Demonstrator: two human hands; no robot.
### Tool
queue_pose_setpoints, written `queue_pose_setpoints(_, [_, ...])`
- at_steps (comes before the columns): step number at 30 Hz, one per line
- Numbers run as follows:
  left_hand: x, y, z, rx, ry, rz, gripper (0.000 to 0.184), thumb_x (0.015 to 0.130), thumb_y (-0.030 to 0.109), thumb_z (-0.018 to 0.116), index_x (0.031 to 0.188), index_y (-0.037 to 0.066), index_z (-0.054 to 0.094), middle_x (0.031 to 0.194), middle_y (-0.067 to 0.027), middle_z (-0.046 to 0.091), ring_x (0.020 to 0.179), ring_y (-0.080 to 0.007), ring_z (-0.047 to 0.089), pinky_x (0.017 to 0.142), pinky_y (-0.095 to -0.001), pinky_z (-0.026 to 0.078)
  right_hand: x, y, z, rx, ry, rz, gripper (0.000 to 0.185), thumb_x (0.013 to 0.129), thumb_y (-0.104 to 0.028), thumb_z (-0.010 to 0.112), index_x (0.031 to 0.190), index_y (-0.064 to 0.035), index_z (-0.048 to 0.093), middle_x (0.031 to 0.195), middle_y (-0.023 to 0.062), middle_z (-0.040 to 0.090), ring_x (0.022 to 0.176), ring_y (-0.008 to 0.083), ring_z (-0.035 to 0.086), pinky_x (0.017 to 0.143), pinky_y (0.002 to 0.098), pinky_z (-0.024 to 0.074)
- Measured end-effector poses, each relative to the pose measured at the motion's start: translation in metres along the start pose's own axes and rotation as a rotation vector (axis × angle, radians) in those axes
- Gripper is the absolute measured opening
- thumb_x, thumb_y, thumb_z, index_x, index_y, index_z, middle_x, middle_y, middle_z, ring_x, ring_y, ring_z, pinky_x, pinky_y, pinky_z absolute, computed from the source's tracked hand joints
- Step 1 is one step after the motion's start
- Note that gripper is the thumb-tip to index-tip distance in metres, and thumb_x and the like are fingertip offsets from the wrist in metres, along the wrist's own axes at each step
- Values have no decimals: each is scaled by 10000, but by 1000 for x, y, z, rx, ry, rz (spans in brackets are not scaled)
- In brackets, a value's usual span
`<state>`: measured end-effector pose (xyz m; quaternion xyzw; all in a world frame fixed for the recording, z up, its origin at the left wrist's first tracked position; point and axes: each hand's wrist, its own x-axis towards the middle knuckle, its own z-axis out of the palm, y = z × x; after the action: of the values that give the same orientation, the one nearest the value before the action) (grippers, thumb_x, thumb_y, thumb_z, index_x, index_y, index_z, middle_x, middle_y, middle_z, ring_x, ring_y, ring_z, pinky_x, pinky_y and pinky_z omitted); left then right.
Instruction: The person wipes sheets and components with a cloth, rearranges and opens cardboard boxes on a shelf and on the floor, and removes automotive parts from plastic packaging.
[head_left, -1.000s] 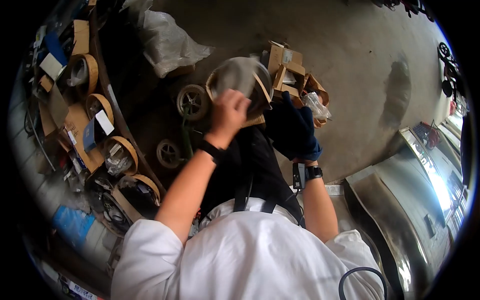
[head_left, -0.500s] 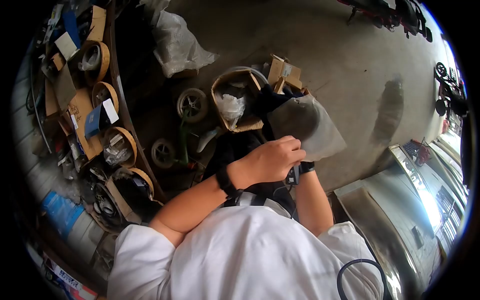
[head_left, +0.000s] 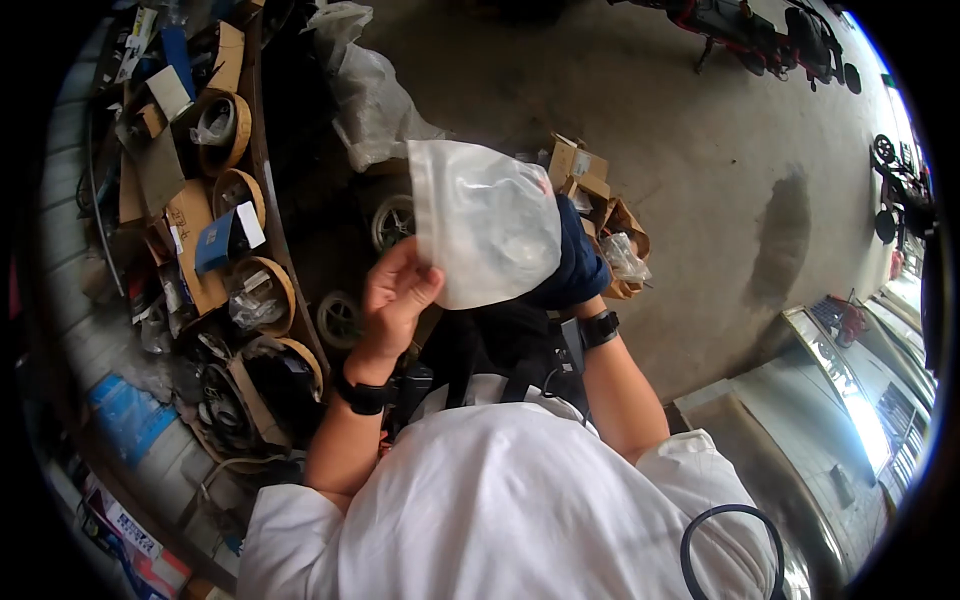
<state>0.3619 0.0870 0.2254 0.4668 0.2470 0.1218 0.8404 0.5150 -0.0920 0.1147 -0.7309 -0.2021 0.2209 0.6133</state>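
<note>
My left hand (head_left: 400,298) pinches the left edge of a translucent plastic bag (head_left: 490,225), thumb in front. The bag is spread upright in front of my lap, and something faint and pale shows through its lower right part. Dark blue fabric (head_left: 580,258) lies against the bag's right side and covers most of my right hand (head_left: 592,308). Only the base of that hand shows, near the black wristband. Its fingers are hidden, and I cannot tell whether the fabric is a glove or a loose cloth.
On the left stands a shelf (head_left: 270,170) with round cardboard tubs, boxes and parts. Small wheels (head_left: 340,318) and a large wrapped plastic bundle (head_left: 375,95) are on the floor ahead. Open cartons (head_left: 580,165) stand beyond my right hand. Scooters (head_left: 745,35) are at the far right.
My left hand has moved left from beside my right wrist, drawing the bag's edge with it. The bag now covers the open box in front, and more dark blue fabric shows around my right hand.
</note>
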Motion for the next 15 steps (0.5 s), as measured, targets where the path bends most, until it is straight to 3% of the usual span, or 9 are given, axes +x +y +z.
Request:
queue_pose_setpoints(4, [-6, 25, -15, 155, -66, 67, 198, 934, 92, 606, 1117, 23, 580, 1029, 8, 628, 966, -64, 551, 831, -214, 420, 2, -6, -6, -21, -42, -6, 311, 870, -205, 585, 1153, -77, 598, 1159, 125, 619, 1082, 298, 567, 922, 415, 450])
queue_pose_setpoints(5, [-10, 31, -11, 185, 22, 17, 122, 892, 65, 634, 1008, 36, 612, 994, -14, 633, 928, -119, 590, 846, -262, 443, 2, -6, -8, -27, -54, -8, 312, 869, -206, 584, 1152, -78, 599, 1164, 128, 617, 1087, 302, 565, 925, 418, 448])
queue_pose_setpoints(8, [4, 55, -6, 1216, -316, 287, 99, 804, 21, 659, 896, 43, 628, 920, -55, 612, 915, -205, 602, 889, -338, 464, 3, -3, -15, -57, -109, -13, 314, 865, -208, 579, 1151, -80, 602, 1177, 135, 611, 1102, 313, 559, 935, 428, 442])
queue_pose_setpoints(9, [8, 55, -5, 1401, -459, 417, 89, 730, 15, 644, 805, 49, 612, 869, -88, 567, 945, -262, 582, 954, -399, 459, 4, -2, -18, -70, -130, -19, 315, 864, -209, 577, 1150, -81, 603, 1182, 138, 610, 1107, 317, 557, 938, 432, 440])
queue_pose_setpoints(12, [7, 56, -1, 1580, -656, 505, 90, 725, 10, 631, 800, 57, 613, 837, -72, 555, 999, -255, 580, 992, -427, 455, 3, 10, -4, -100, -215, -68, 317, 861, -211, 572, 1149, -83, 606, 1196, 145, 604, 1122, 328, 550, 947, 442, 434])
queue_pose_setpoints(15, [1, 51, -3, 1587, -709, 571, 52, 734, 28, 616, 765, 68, 602, 860, -65, 557, 1065, -242, 570, 1028, -431, 430, -3, 30, 29, -108, -350, -152, 320, 857, -213, 567, 1148, -85, 609, 1209, 153, 599, 1137, 340, 544, 956, 452, 429])
